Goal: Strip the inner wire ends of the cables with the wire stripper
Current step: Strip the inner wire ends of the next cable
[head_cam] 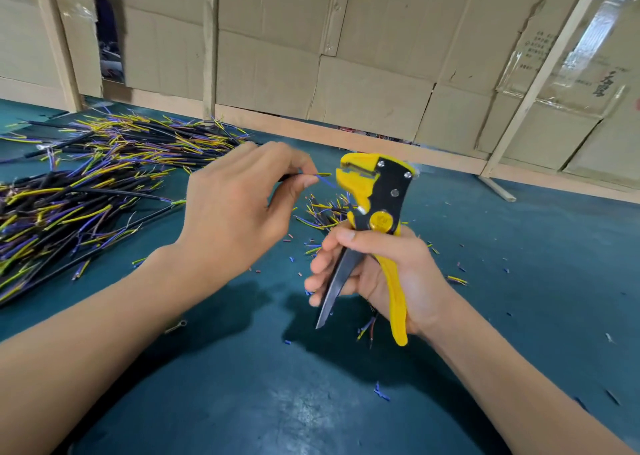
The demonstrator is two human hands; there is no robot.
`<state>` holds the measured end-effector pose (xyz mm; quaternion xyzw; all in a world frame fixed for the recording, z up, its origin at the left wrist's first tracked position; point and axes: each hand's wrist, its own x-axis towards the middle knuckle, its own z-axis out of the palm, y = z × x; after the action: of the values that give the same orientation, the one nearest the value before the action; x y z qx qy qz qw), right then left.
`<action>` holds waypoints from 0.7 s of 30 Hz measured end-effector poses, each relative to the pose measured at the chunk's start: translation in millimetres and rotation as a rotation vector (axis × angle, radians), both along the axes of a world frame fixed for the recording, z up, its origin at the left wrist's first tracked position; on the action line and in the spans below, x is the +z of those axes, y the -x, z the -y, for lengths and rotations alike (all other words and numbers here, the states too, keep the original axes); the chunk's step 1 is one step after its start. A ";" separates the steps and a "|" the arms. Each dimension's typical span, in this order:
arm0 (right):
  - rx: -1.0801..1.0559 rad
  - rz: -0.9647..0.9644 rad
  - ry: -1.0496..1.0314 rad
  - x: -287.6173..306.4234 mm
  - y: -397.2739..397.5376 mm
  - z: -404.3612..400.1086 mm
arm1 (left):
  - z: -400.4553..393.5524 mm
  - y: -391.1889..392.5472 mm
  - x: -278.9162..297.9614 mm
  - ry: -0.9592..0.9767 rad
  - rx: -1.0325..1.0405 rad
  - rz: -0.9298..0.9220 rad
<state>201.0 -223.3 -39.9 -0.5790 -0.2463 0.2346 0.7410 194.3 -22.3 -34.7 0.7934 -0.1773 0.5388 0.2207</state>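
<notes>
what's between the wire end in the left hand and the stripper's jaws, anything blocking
Nothing visible. The left hand pinches the cable so its blue and yellow wire ends point straight at the head of the wire stripper, held upright by the right hand. Only open air separates them.

A makeshift workshop: flattened cardboard sheets (363,56) on bare wooden battens (540,74) are walling in a dark teal tabletop (519,264), where cut cables (86,177) are lying heaped among insulation scraps (381,392).

Cable (294,177) in left hand (235,209), wire stripper (377,198) in right hand (388,271)
</notes>
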 end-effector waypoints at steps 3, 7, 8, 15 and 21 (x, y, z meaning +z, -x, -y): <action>0.029 0.006 0.013 -1.8 -0.7 1.0 | -2.1 -0.6 0.7 0.007 -0.005 0.021; 0.059 0.021 -0.004 -1.9 -2.6 1.9 | 0.2 0.6 1.5 0.046 -0.015 0.045; 0.062 0.026 -0.006 -1.9 -2.8 1.9 | 0.6 1.0 1.8 0.070 -0.022 0.041; 0.068 0.050 0.009 -4.8 -1.7 0.3 | 1.4 3.5 4.1 0.131 -0.045 -0.002; 0.108 0.074 -0.005 -6.8 -2.7 0.6 | 4.5 2.7 2.8 0.052 -0.062 0.040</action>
<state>203.7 -224.0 -46.6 -0.5715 -0.3049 0.2519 0.7190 191.5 -26.8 -31.9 0.7705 -0.1921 0.5521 0.2544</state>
